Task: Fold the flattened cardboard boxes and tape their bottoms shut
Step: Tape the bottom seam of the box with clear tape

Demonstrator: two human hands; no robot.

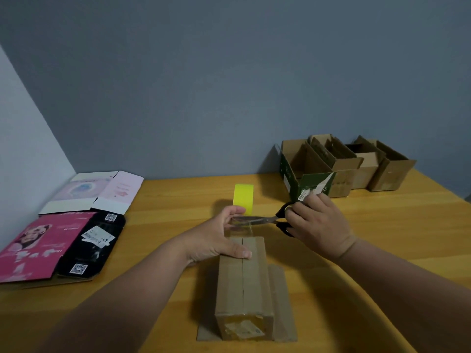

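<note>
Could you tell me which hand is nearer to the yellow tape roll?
Left. The left hand holds the tape roll with its fingertips, thumb resting on the box. The right hand is off to the roll's right, gripping the scissors.

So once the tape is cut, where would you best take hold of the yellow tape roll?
Grip the tape roll across its flat side faces, coming down from above: it stands on edge beyond the box, so its top rim is free, clear of the left hand and scissors.
</note>
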